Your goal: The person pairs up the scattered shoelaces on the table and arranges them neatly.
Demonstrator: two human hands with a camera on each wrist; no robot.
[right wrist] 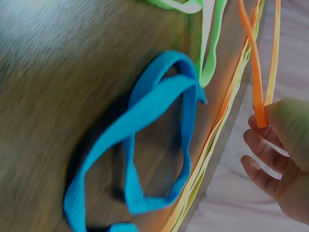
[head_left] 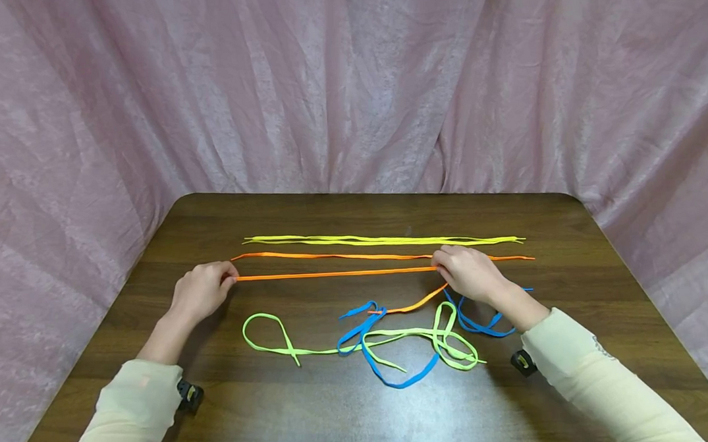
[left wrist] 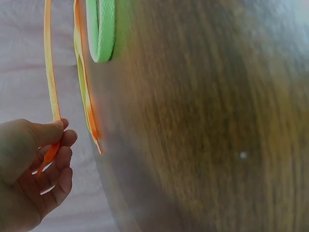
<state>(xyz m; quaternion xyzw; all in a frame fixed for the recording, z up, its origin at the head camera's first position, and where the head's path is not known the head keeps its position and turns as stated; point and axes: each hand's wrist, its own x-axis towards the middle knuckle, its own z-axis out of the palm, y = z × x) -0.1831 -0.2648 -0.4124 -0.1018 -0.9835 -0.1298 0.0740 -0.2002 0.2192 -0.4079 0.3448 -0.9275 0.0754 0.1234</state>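
Observation:
An orange shoelace is stretched straight from side to side between my two hands. My left hand pinches it between thumb and forefinger close to its left end, and a short tip hangs below the thumb in the left wrist view. With thumb and forefinger my right hand pinches the same lace farther along. From there its loose tail runs back left, over a blue shoelace. Just beyond the taut lace, a second orange shoelace lies nearly straight, partly hidden behind my right hand.
Several yellow shoelace strands lie lengthwise near the far edge of the brown wooden table. Nearer me, a looped green shoelace tangles with the blue one. Blue loops also lie beneath my right wrist. Pink curtains surround the table.

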